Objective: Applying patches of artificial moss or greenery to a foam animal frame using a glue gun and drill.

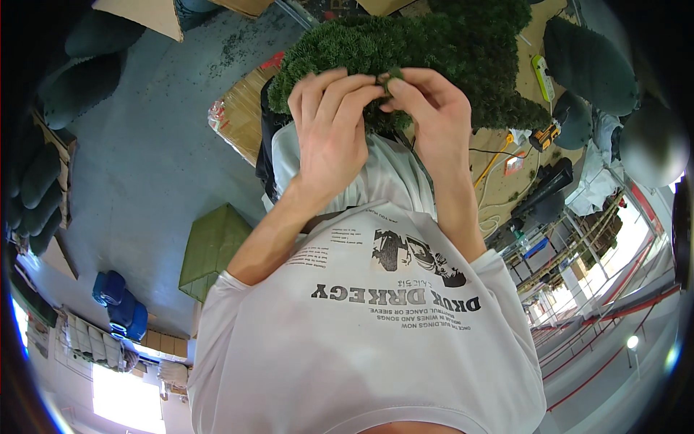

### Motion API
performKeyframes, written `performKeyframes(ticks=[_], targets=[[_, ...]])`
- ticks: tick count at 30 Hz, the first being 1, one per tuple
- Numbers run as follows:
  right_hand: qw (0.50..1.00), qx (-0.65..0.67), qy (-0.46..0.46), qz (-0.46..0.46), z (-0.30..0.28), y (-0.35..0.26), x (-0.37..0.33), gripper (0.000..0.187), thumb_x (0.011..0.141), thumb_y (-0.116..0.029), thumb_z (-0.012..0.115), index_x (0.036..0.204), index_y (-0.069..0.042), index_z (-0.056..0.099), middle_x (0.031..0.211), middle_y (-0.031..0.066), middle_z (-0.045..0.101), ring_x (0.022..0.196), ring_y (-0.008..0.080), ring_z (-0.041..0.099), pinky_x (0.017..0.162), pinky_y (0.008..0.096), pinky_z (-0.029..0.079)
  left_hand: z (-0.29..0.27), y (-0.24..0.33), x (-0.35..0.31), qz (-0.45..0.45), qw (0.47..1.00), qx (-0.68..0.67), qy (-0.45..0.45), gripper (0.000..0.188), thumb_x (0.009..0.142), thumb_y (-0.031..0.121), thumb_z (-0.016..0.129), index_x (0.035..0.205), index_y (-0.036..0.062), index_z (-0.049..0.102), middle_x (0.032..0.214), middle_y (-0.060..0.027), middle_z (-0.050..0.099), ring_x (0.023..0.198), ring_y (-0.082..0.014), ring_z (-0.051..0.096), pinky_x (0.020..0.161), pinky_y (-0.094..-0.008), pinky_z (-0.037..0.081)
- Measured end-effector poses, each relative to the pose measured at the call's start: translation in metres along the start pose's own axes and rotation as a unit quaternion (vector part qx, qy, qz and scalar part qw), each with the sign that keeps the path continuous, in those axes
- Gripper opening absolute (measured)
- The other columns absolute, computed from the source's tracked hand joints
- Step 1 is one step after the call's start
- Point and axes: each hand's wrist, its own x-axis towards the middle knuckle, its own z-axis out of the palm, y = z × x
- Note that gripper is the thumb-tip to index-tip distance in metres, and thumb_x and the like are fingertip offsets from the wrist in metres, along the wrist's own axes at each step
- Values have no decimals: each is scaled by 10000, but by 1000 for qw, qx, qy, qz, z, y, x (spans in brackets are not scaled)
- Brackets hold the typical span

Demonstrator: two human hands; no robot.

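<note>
A large mass of artificial green foliage (448, 50) lies before me over my lap and the tabletop. Above its near part my two hands meet, fingertips almost touching. My right hand (439, 119) pinches a small green sprig (392, 77) between thumb and forefinger. My left hand (331, 126) has its fingers bent and drawn together, their tips right beside the sprig. Its thumb is hidden behind the fingers, so what they grip there does not show.
At the right, a tan work surface (499, 170) carries a yellow-and-black power tool (546, 135), cables and a green-and-white power strip (542, 77). Dark green padded shapes (593, 65) stand beyond it. A taped carton (242, 116) and a green box (215, 249) are at the left.
</note>
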Motion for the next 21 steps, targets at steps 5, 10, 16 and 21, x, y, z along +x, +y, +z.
performKeyframes(ticks=[5, 10, 16, 21], targets=[[998, -59, 5, 21, -2, 11, 17, 193, 948, -28, 721, 1085, 107, 709, 943, 122, 755, 838, 171, 739, 732, 287, 633, 1, -23, 2, 38, 991, 105, -69, 443, 845, -84, 628, 1250, 85, 689, 1362, -14, 671, 1427, -377, 469, 1228, -629, 238], [989, -148, 25, -3, 7, 10, 8, 156, 961, -33, 706, 1062, 82, 735, 922, 114, 763, 843, 158, 746, 748, 279, 631, -4, -31, -3, 46, 983, 145, -99, 515, 813, -76, 633, 1294, 99, 692, 1444, 5, 627, 1436, -375, 463, 1221, -620, 264], [976, -210, 39, -40, 11, 14, 9, 121, 959, -24, 702, 1043, 46, 754, 917, 92, 743, 817, 149, 746, 715, 267, 612, -7, -40, -5, 52, 983, 132, -114, 499, 805, -71, 632, 1249, 132, 730, 1480, 17, 607, 1447, -364, 458, 1207, -600, 301], [966, -242, 51, -77, 9, 25, 12, 98, 935, -31, 733, 1007, 28, 761, 901, 81, 706, 765, 154, 738, 665, 270, 584, -6, -45, -7, 64, 982, 132, -117, 456, 795, -13, 685, 1217, 152, 734, 1500, 32, 579, 1462, -365, 434, 1217, -621, 276]])
